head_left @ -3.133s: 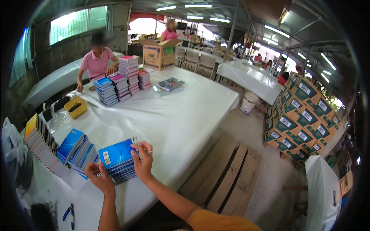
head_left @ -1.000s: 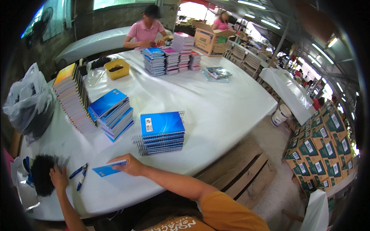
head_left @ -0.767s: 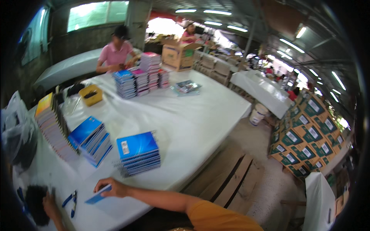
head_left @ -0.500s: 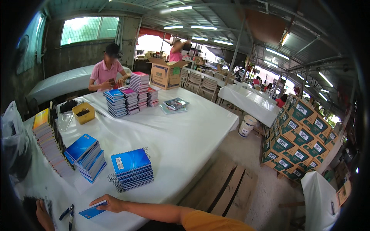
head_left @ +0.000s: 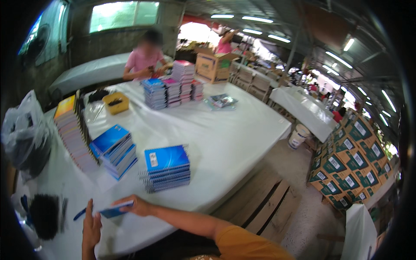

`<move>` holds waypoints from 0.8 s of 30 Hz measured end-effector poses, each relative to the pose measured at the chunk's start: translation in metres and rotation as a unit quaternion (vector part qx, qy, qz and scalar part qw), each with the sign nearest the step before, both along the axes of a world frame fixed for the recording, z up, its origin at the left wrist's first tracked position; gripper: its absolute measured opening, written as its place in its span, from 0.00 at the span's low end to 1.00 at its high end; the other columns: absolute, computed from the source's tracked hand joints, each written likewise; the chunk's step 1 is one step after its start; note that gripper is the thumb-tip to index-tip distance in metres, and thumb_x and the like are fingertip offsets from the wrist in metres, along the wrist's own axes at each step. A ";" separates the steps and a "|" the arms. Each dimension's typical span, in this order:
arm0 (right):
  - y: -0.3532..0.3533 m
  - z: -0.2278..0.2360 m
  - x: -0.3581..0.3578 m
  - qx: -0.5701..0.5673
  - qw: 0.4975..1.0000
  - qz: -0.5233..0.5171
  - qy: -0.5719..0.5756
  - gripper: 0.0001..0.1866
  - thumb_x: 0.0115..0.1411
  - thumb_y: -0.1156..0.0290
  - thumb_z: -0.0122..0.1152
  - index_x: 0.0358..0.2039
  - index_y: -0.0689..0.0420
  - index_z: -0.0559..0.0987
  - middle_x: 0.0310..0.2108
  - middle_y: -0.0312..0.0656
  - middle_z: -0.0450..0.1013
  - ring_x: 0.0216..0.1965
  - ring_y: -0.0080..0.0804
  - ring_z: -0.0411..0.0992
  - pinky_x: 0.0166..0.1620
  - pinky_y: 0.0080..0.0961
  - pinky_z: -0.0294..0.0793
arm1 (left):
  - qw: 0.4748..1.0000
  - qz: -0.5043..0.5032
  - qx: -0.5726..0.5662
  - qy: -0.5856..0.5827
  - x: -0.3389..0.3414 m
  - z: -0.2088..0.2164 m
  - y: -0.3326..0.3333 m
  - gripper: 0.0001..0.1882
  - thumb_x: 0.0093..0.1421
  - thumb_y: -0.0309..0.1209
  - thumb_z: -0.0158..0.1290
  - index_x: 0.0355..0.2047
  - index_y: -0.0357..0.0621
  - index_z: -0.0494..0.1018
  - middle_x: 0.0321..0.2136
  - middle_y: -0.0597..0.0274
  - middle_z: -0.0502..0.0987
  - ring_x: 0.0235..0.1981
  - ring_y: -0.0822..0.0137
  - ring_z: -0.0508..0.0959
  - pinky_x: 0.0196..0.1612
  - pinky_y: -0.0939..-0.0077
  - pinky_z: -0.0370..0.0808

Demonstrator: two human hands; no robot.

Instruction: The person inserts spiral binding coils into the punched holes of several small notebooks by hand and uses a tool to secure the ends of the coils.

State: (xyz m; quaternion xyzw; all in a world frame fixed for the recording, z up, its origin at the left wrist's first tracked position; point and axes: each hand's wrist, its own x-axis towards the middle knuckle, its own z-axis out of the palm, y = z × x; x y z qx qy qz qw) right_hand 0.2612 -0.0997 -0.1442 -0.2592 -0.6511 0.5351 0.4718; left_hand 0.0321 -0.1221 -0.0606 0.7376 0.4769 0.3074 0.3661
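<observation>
My right hand (head_left: 139, 205) grips a thin blue notebook (head_left: 113, 212) by its right side, tilted just above the near part of the table. Close to its left edge stands my left hand (head_left: 91, 229), fingers stretched upward and holding nothing. A blue-handled pair of pliers (head_left: 79, 213) lies partly hidden behind the left hand. Beyond the right hand sits a stack of blue spiral-bound notebooks (head_left: 168, 169). Left of it rises a stack of blue notebooks without visible spirals (head_left: 116, 149). A dark heap of what look like binding wires (head_left: 44, 216) lies at the near left.
A tall row of yellow-covered notebooks (head_left: 71, 130), a plastic bag (head_left: 27, 134) and a yellow tub (head_left: 116, 103) occupy the left. Across the white table (head_left: 234, 134), a person in pink works behind notebook stacks (head_left: 155, 93) and a carton (head_left: 213, 67). Boxes (head_left: 351, 162) are piled right.
The view has shifted, so the scene sits further right and higher or lower in places. My left hand has come from the wires toward the notebook, which is now tilted up more.
</observation>
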 end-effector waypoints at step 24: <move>-0.001 0.016 -0.004 -0.075 0.996 -0.051 -0.011 0.16 0.56 0.73 0.59 0.45 0.62 0.75 0.39 0.37 0.74 0.40 0.19 0.68 0.46 0.16 0.66 | 0.996 0.033 -0.014 0.080 -0.019 -0.016 0.020 0.15 0.65 0.40 0.37 0.36 0.39 0.63 0.24 0.55 0.66 0.25 0.63 0.67 0.32 0.72 0.65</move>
